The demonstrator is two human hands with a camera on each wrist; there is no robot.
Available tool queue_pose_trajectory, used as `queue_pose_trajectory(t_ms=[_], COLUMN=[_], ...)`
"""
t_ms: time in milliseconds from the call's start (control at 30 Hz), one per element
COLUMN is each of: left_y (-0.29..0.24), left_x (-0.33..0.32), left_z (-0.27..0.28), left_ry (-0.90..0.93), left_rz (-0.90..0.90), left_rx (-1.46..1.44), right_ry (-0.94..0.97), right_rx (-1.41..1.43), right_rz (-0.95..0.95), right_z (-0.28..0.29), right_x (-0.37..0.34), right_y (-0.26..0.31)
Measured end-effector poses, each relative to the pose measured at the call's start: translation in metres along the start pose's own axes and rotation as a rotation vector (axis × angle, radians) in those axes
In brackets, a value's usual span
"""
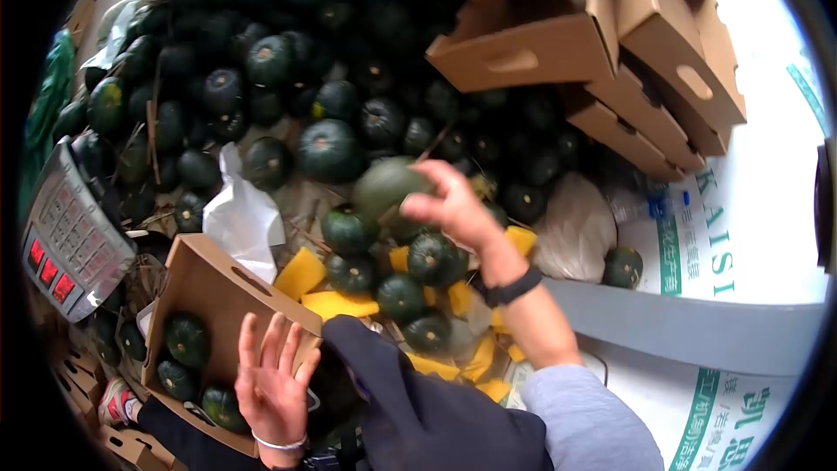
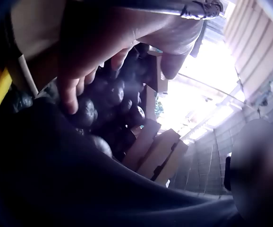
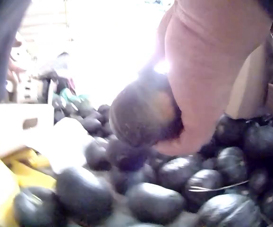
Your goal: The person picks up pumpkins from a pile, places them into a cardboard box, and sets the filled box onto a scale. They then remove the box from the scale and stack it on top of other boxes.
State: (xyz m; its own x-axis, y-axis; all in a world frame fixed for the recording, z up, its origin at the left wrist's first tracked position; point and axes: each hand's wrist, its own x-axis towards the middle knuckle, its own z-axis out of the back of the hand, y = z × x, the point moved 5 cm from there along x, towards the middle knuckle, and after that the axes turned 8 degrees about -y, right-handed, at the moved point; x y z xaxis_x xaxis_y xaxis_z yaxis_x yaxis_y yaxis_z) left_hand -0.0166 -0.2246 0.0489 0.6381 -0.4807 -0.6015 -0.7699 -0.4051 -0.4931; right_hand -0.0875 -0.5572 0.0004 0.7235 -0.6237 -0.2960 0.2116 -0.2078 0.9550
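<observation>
My right hand [image 1: 458, 212] grips a dark green squash [image 1: 389, 189] above the pile, thumb and fingers around its side. In the right wrist view the same squash [image 3: 143, 113] hangs over other squashes, held by the hand [image 3: 198, 90]. My left hand [image 1: 275, 384] is raised palm up, fingers spread and holding nothing, beside a cardboard box [image 1: 222, 283] with several squashes [image 1: 187, 338] in it. The left wrist view shows that hand [image 2: 122, 42] with its fingers hanging apart, nothing between them.
A big heap of squashes [image 1: 327, 150] fills the back. Stacked cardboard boxes [image 1: 532, 52] stand at the upper right. A scale display [image 1: 74, 240] is at the left, a white bag [image 1: 240, 209] behind the box, and yellow pieces [image 1: 340, 303] lie among the nearer squashes.
</observation>
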Motion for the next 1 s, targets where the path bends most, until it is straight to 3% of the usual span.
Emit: queue_pose_trajectory(t_ms=[33, 67, 100, 133, 167, 200, 233, 300, 333, 433, 500, 533, 567, 633, 667, 767, 800, 833, 867, 900, 933, 1000], left_y=[0.004, 0.006, 0.007, -0.002, -0.003, -0.012, -0.021, -0.037, -0.043, -0.058, -0.055, -0.049, -0.047, -0.044, -0.041, -0.050, -0.055, -0.055, -0.052, -0.052, -0.054, -0.058], left_x=[0.003, 0.003, 0.002, -0.005, -0.010, -0.019, -0.028, -0.038, -0.036, -0.011, 0.003, -0.001, -0.001, -0.007, -0.008, -0.001, -0.002, -0.003, -0.007, -0.009, -0.014, -0.022], left_z=[-0.003, -0.003, 0.000, 0.017, 0.077, 0.093, 0.107, 0.122, 0.142, 0.199, 0.212, 0.204, 0.206, 0.207, 0.205, 0.198, 0.189, 0.183, 0.189, 0.183, 0.175, 0.168], left_ry=[0.025, 0.040, 0.058, -0.042, -0.205, -0.305, -0.237, -0.317, -0.354, -0.481, -0.518, -0.547, -0.584, -0.660, -0.737, -0.671, -0.658, -0.655, -0.726, -0.683, -0.712, -0.762], left_rz=[0.062, 0.083, 0.098, -0.009, 0.055, 0.066, 0.076, 0.058, -0.045, -0.284, -0.553, -0.614, -0.598, -0.564, -0.414, -0.377, -0.394, -0.393, -0.482, -0.583, -0.643, -0.531], left_rx=[-0.032, -0.088, -0.147, 0.103, 0.051, 0.010, 0.025, -0.088, 0.056, 0.526, 1.229, 1.347, 1.308, 1.240, 1.217, 1.502, 1.692, 1.893, 1.887, 1.959, 2.112, 2.128], right_ry=[0.205, 0.482, 0.397, 0.112, -0.173, -0.533, -0.825, -1.103, -1.083, -0.988, -0.891, -0.838, -0.786, -0.582, -0.464, -0.449, -0.392, -0.211, -0.104, 0.077, 0.090, 0.028], right_rx=[-0.022, 0.128, 0.142, -0.250, -0.636, -0.989, -1.264, -1.323, -1.112, -0.965, -1.033, -1.053, -1.073, -1.401, -1.558, -1.512, -1.471, -1.352, -1.358, -1.249, -1.281, -1.238], right_rz=[0.075, -0.087, -0.136, 0.069, 0.270, 0.309, 0.286, 0.039, -0.014, -0.088, -0.099, -0.136, -0.180, -0.313, -0.368, -0.069, 0.165, 0.220, 0.192, 0.137, -0.071, -0.327], right_z=[-0.021, -0.037, -0.036, -0.006, 0.031, 0.081, 0.128, 0.197, 0.224, 0.230, 0.223, 0.214, 0.206, 0.181, 0.173, 0.163, 0.160, 0.164, 0.153, 0.153, 0.165, 0.156], right_x=[-0.027, -0.050, -0.063, -0.054, -0.040, -0.024, -0.016, -0.005, 0.001, 0.003, -0.004, -0.012, -0.020, -0.028, -0.027, 0.016, 0.035, 0.061, 0.074, 0.093, 0.103, 0.098], right_y=[0.011, 0.018, 0.032, 0.027, 0.017, 0.011, 0.003, -0.012, -0.031, -0.029, -0.024, -0.019, -0.015, -0.017, -0.021, -0.038, -0.044, -0.063, -0.055, -0.052, -0.054, -0.037])
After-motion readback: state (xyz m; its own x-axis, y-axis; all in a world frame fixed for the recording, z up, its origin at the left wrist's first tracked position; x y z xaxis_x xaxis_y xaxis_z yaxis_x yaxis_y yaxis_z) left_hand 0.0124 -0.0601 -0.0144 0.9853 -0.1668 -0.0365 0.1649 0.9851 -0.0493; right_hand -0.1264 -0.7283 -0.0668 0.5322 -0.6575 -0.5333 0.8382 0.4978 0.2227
